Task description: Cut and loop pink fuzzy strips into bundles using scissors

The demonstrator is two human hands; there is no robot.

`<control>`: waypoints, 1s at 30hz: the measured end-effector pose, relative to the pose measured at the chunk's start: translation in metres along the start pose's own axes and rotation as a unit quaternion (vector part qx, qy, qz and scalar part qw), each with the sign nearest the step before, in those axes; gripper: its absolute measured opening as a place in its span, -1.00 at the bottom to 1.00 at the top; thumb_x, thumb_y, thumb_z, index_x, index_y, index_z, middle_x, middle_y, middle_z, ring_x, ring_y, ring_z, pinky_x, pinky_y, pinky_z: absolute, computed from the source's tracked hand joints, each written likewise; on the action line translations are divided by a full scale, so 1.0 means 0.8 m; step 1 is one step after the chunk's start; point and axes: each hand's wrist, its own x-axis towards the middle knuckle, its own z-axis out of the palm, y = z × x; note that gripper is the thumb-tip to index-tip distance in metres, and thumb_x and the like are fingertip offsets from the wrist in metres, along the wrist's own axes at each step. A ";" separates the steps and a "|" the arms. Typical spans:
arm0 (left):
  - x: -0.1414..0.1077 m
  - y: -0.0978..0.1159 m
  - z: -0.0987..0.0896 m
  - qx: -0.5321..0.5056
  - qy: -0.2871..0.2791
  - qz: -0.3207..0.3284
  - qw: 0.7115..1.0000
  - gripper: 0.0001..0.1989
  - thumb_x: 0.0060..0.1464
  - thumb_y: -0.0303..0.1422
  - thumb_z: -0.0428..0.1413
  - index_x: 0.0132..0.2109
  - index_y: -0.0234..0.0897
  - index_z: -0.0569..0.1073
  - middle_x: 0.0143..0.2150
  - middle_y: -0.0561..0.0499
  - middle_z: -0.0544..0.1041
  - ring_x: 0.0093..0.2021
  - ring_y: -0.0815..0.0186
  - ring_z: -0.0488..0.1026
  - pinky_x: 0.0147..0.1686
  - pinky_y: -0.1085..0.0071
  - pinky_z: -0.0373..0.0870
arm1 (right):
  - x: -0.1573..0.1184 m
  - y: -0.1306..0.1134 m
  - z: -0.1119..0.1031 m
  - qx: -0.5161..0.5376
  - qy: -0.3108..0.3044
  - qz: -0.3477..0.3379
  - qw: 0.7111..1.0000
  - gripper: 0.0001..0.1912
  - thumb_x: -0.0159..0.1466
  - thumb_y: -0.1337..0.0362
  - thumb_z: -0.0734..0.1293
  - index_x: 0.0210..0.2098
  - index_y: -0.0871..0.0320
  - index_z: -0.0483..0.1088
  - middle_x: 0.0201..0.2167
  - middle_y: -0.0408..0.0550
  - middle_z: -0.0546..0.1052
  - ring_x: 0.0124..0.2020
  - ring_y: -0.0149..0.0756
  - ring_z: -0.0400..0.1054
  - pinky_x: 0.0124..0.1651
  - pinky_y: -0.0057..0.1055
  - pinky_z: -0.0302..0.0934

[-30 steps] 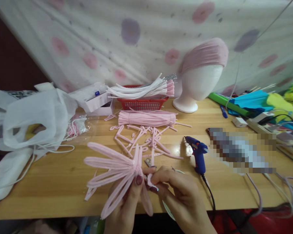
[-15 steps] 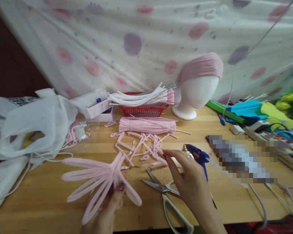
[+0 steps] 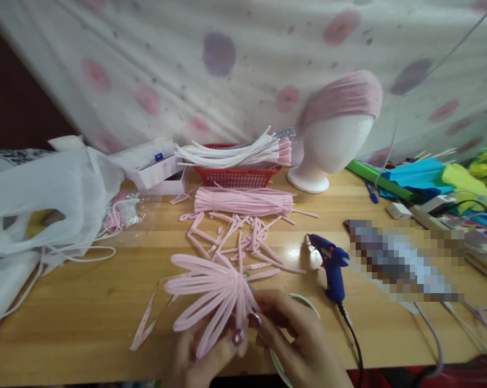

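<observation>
My left hand grasps the pink looped piece over the table; my right hand pinches its gathered end. A slackened pinch may let it splay. Scissors underneath may snag it. Beyond, the glue gun, if hot, may burn on contact.
</observation>
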 end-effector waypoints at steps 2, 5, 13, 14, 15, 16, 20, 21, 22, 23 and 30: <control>-0.002 0.008 -0.010 -0.026 -0.055 0.008 0.998 -0.55 -0.40 -0.12 0.52 -0.27 -0.14 0.70 -0.20 -0.16 0.73 0.01 -0.20 0.62 -0.02 0.04 0.59 | -0.002 0.003 -0.004 -0.045 0.027 -0.028 0.998 -0.79 0.44 0.30 0.28 -0.06 0.01 0.56 -0.30 -0.13 0.66 -0.35 -0.31 0.52 -0.27 -0.44 0.34; -0.001 0.013 -0.014 -0.038 -0.062 0.014 0.997 -0.54 -0.31 -0.13 0.50 -0.18 -0.09 0.69 -0.17 -0.15 0.73 0.09 -0.18 0.59 0.07 0.02 0.55 | -0.005 0.005 -0.003 -0.075 0.053 -0.069 0.993 -0.80 0.42 0.34 0.31 -0.06 0.00 0.56 -0.30 -0.16 0.65 -0.31 -0.32 0.52 -0.22 -0.46 0.32; 0.011 -0.003 0.009 -0.040 0.006 0.096 0.995 -0.40 -0.17 -0.32 0.49 0.07 -0.25 0.57 -0.30 0.01 0.69 -0.28 0.18 0.67 -0.20 0.39 0.63 | -0.013 -0.006 0.000 -0.053 0.051 -0.040 0.996 -0.80 0.46 0.26 0.26 -0.19 0.08 0.54 -0.39 -0.15 0.59 -0.38 -0.33 0.46 -0.32 -0.48 0.27; 0.009 0.000 0.012 -0.051 0.001 0.092 0.994 -0.43 -0.15 -0.30 0.49 0.05 -0.26 0.56 -0.33 0.02 0.68 -0.36 0.24 0.65 -0.29 0.45 0.62 | -0.014 -0.008 -0.001 -0.053 0.067 -0.036 0.996 -0.79 0.45 0.25 0.26 -0.23 0.09 0.53 -0.42 -0.15 0.56 -0.41 -0.33 0.44 -0.37 -0.48 0.25; 0.005 0.004 0.015 -0.061 0.004 0.093 0.994 -0.44 -0.14 -0.29 0.49 0.04 -0.27 0.56 -0.36 0.05 0.66 -0.42 0.30 0.62 -0.36 0.50 0.60 | -0.015 -0.008 -0.002 -0.052 0.080 -0.033 0.995 -0.79 0.45 0.24 0.26 -0.26 0.10 0.52 -0.45 -0.15 0.54 -0.44 -0.33 0.42 -0.40 -0.49 0.23; 0.001 0.009 0.018 -0.069 0.013 0.095 0.993 -0.44 -0.14 -0.29 0.49 0.03 -0.26 0.56 -0.39 0.07 0.65 -0.46 0.34 0.59 -0.40 0.54 0.58 | -0.016 -0.008 -0.004 -0.051 0.089 -0.032 0.994 -0.79 0.44 0.23 0.27 -0.28 0.11 0.51 -0.47 -0.15 0.52 -0.45 -0.33 0.40 -0.43 -0.49 0.21; -0.014 0.021 0.028 -0.085 0.051 0.098 0.990 -0.36 -0.18 -0.31 0.50 0.09 -0.18 0.54 -0.36 0.13 0.64 -0.45 0.37 0.59 -0.43 0.59 0.57 | -0.017 -0.004 -0.008 -0.038 0.098 -0.025 0.994 -0.79 0.43 0.22 0.29 -0.30 0.10 0.50 -0.49 -0.15 0.50 -0.46 -0.32 0.37 -0.45 -0.48 0.20; -0.016 0.021 0.028 -0.086 0.051 0.093 0.991 -0.35 -0.19 -0.32 0.50 0.10 -0.16 0.53 -0.34 0.13 0.65 -0.44 0.36 0.61 -0.43 0.58 0.58 | -0.016 -0.002 -0.009 -0.034 0.100 -0.021 0.994 -0.80 0.43 0.22 0.29 -0.28 0.09 0.51 -0.48 -0.15 0.51 -0.45 -0.32 0.37 -0.44 -0.48 0.21; -0.017 0.020 0.027 -0.086 0.047 0.088 0.991 -0.35 -0.18 -0.32 0.50 0.11 -0.15 0.54 -0.33 0.12 0.65 -0.42 0.35 0.61 -0.44 0.57 0.59 | -0.016 -0.001 -0.010 -0.028 0.103 -0.017 0.994 -0.81 0.43 0.21 0.30 -0.26 0.09 0.52 -0.47 -0.15 0.52 -0.44 -0.32 0.38 -0.43 -0.49 0.22; -0.016 0.018 0.024 -0.085 0.040 0.086 0.992 -0.37 -0.17 -0.33 0.50 0.10 -0.14 0.54 -0.31 0.11 0.65 -0.40 0.34 0.62 -0.43 0.56 0.59 | -0.016 -0.001 -0.011 -0.021 0.107 -0.014 0.994 -0.82 0.44 0.20 0.31 -0.25 0.08 0.52 -0.45 -0.15 0.53 -0.43 -0.32 0.40 -0.41 -0.49 0.25; 0.001 0.011 0.012 -0.082 0.022 0.121 0.989 -0.57 -0.06 -0.30 0.44 0.00 -0.21 0.63 -0.22 0.01 0.70 -0.23 0.25 0.65 -0.21 0.48 0.61 | -0.035 0.000 -0.028 -0.069 0.121 -0.031 0.990 -0.90 0.42 0.20 0.34 -0.16 0.00 0.53 -0.27 -0.13 0.64 -0.26 -0.26 0.59 -0.23 -0.49 0.45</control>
